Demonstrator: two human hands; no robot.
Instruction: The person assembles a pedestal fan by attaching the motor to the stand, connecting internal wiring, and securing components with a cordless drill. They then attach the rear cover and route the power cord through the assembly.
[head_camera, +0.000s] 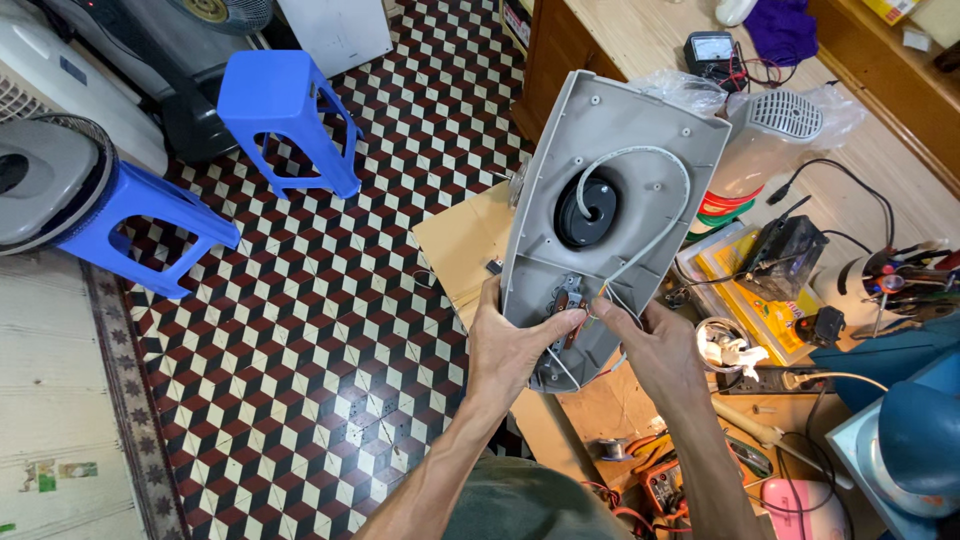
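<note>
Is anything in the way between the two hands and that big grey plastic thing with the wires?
Nothing visible is. The left hand already grips the lower end of the grey plastic fan base, and the right hand pinches the thin wires there. The grey cable loops higher up, clear of both hands.

Two bare forearms rise from six o'clock, no sleeves, watch or rings visible; left hand (512, 345) at eleven o'clock of the frame's lower centre, right hand (655, 350) at one o'clock; an olive-green shirt (510, 505) shows at six o'clock.
</note>
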